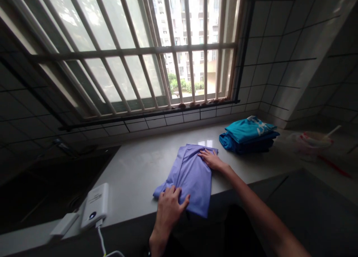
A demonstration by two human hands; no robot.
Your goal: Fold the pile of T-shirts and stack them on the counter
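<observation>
A purple garment (192,175) lies partly folded on the pale countertop (134,171), its near end hanging over the front edge. My left hand (170,201) rests on the garment's near left side, fingers bent and thumb apart. Farther back, my right hand (210,159) lies flat on the garment's upper right corner with its fingers spread. Creases run from the right hand's fingertips across the cloth. Whether the left fingertips pinch any fabric is hard to see.
A stack of folded blue clothes (248,135) stands at the back right. To the left are a white power bank (96,204) with a cable (101,238), a small white box (65,224) and a dark sink (56,182). A plastic container (314,141) stands far right. Behind is a barred window (167,50).
</observation>
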